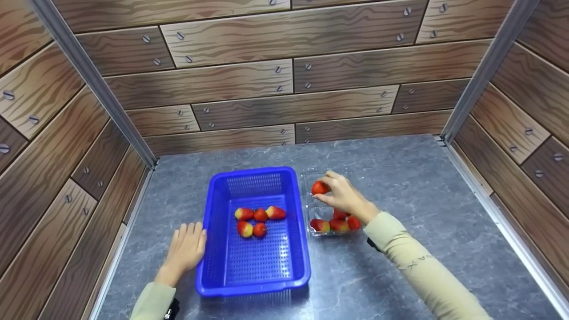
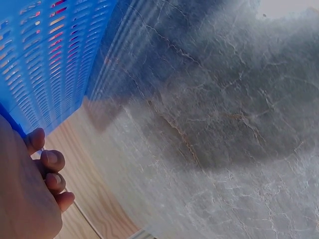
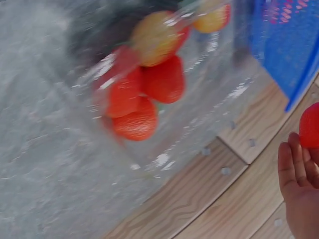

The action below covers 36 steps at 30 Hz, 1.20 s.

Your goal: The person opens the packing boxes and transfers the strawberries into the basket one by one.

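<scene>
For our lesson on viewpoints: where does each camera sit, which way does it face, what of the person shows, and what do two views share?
Head: on the head, looking forward and down at the blue basket and clear tray; left grip, right grip, sleeves show.
Left wrist: worn there, facing the basket's slotted side and grey tabletop; left grip shows.
Right wrist: worn there, facing the tray; right grip shows.
Head and right wrist share the held red fruit.
</scene>
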Tool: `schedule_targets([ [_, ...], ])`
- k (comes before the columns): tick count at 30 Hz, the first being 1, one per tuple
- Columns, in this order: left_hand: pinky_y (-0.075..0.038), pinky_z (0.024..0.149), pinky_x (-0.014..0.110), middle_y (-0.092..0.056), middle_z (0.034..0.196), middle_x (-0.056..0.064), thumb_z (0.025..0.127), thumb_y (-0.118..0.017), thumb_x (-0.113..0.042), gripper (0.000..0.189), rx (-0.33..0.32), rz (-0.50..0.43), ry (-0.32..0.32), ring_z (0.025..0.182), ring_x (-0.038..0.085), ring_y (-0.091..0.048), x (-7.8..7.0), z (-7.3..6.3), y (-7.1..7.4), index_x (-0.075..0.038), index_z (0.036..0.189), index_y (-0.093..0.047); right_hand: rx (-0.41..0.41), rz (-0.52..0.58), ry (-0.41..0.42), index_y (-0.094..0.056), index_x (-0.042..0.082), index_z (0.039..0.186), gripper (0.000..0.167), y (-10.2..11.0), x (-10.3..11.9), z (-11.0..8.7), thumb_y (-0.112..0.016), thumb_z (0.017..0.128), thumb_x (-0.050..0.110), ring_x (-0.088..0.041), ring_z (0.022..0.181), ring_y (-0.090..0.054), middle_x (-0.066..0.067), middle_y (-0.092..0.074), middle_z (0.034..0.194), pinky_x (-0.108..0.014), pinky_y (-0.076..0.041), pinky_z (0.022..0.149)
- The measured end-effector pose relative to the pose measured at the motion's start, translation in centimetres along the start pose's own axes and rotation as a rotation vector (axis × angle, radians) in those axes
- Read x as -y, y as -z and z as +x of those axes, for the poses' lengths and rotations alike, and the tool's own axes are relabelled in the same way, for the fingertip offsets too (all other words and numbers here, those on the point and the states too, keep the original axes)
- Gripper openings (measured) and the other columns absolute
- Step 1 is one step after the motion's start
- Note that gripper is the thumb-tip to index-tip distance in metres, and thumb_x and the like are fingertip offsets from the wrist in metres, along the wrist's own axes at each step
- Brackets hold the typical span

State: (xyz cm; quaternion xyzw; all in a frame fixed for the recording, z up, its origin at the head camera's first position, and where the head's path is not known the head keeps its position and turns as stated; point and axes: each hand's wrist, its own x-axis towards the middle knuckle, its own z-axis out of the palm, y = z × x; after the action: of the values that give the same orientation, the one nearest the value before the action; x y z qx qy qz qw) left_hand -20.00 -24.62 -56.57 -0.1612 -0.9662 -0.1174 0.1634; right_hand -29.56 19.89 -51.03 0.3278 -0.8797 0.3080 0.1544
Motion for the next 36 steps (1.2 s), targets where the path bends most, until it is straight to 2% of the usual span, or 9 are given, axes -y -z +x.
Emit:
schedule_targets([
  [5, -0.035, 0.068, 0.045, -0.049, 0.081, 0.014, 0.099, -0.047, -0.012, 0.013, -0.022, 0.005, -0.002, 0.077, 0.036, -0.044, 0.2, 0.4, 0.3, 0.000, 0.094, -0.051, -0.037, 0.081, 0.012, -0.070, -0.005, 0.104, 0.031, -0.6, 2.0, 1.9, -0.082, 0.079, 0.010, -0.025, 0.079, -0.062, -0.010, -0.057, 0.087, -0.032, -0.056, 0.072],
  [9, -0.035, 0.068, 0.045, -0.050, 0.081, 0.015, 0.099, -0.046, -0.012, 0.014, -0.020, 0.005, -0.001, 0.077, 0.036, -0.044, 0.2, 0.7, 0.6, -0.001, 0.093, -0.050, -0.033, 0.132, 0.044, -0.070, -0.005, 0.104, 0.031, -1.2, 3.5, 3.2, -0.082, 0.080, 0.009, -0.023, 0.079, -0.063, -0.011, -0.057, 0.087, -0.028, -0.056, 0.071],
  [14, -0.036, 0.070, 0.047, -0.050, 0.083, 0.016, 0.100, -0.045, -0.013, 0.015, -0.020, 0.006, -0.003, 0.079, 0.038, -0.045, 0.2, 0.9, 0.8, 0.000, 0.095, -0.051, -0.052, 0.131, 0.079, -0.070, -0.005, 0.103, 0.031, -2.4, 4.7, 4.0, -0.082, 0.079, 0.011, -0.022, 0.077, -0.060, -0.011, -0.058, 0.087, -0.030, -0.054, 0.069],
  [17, -0.036, 0.070, 0.046, -0.049, 0.082, 0.016, 0.100, -0.046, -0.012, 0.014, -0.016, 0.009, -0.004, 0.079, 0.037, -0.044, 0.2, 0.8, 0.8, 0.000, 0.095, -0.050, -0.056, 0.147, 0.074, -0.070, -0.006, 0.104, 0.033, -3.5, 5.4, 4.2, -0.083, 0.079, 0.012, -0.023, 0.078, -0.058, -0.012, -0.058, 0.088, -0.033, -0.053, 0.070],
  [22, -0.035, 0.070, 0.046, -0.049, 0.082, 0.014, 0.100, -0.046, -0.012, 0.013, -0.002, 0.006, -0.003, 0.078, 0.035, -0.044, 0.0, 0.3, 0.5, -0.002, 0.094, -0.050, 0.004, 0.186, 0.013, -0.069, -0.006, 0.107, 0.035, -5.8, 6.6, 3.9, -0.082, 0.079, 0.012, -0.022, 0.081, -0.056, -0.011, -0.057, 0.089, -0.034, -0.053, 0.074],
  [26, -0.035, 0.069, 0.045, -0.049, 0.083, 0.014, 0.100, -0.046, -0.013, 0.014, -0.001, 0.004, -0.001, 0.078, 0.035, -0.044, 0.0, 0.2, 0.3, -0.002, 0.095, -0.050, 0.049, 0.170, -0.026, -0.070, -0.004, 0.105, 0.035, -7.3, 7.0, 3.7, -0.083, 0.078, 0.014, -0.022, 0.081, -0.056, -0.008, -0.056, 0.088, -0.036, -0.052, 0.075],
  [31, -0.035, 0.069, 0.046, -0.050, 0.083, 0.015, 0.100, -0.046, -0.012, 0.013, -0.017, -0.005, -0.001, 0.077, 0.036, -0.043, -0.1, 0.2, 0.1, -0.001, 0.095, -0.050, 0.127, 0.090, -0.072, -0.072, -0.003, 0.101, 0.035, -8.8, 7.1, 3.4, -0.086, 0.075, 0.015, -0.025, 0.083, -0.061, -0.009, -0.060, 0.089, -0.037, -0.054, 0.075],
  [36, -0.035, 0.068, 0.046, -0.050, 0.083, 0.015, 0.100, -0.046, -0.012, 0.013, -0.023, -0.013, 0.001, 0.078, 0.037, -0.043, -0.1, -0.1, -0.2, 0.000, 0.095, -0.051, 0.256, -0.077, -0.110, -0.072, 0.003, 0.092, 0.026, -10.0, 7.6, 2.9, -0.085, 0.073, 0.014, -0.026, 0.081, -0.065, -0.008, -0.064, 0.090, -0.037, -0.055, 0.070],
])
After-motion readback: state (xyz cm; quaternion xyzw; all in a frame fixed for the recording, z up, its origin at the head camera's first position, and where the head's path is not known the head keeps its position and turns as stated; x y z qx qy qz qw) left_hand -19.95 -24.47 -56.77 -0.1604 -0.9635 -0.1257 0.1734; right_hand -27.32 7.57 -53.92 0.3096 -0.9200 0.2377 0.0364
